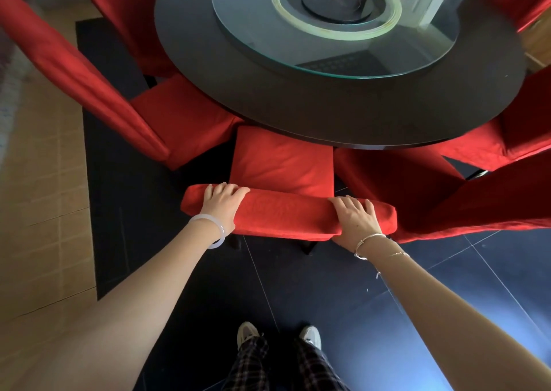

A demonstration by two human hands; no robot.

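From the head view, you stand behind a red chair [283, 164] with both arms stretched out to the top of its backrest. Your left hand [222, 201] grips the backrest near its left end, fingers curled over the top edge toward the seat. Your right hand [356, 216] grips it near the right end in the same way, with the thumb hidden under the padded edge. The chair faces the round dark desk [328, 107], and the front of its seat is tucked just under the desk's rim. A glass disc [268, 42] lies on the middle of the desk.

Another red chair [185, 122] stands just to the left, its seat also reaching under the rim, and a third chair [402, 176] stands just to the right, close beside the one you hold. A pale bangle [219, 232] sits on your left wrist and a thin bracelet [369, 243] on your right. Your shoes [247, 331] stand on the dark tiled floor [328, 286], behind the chair.
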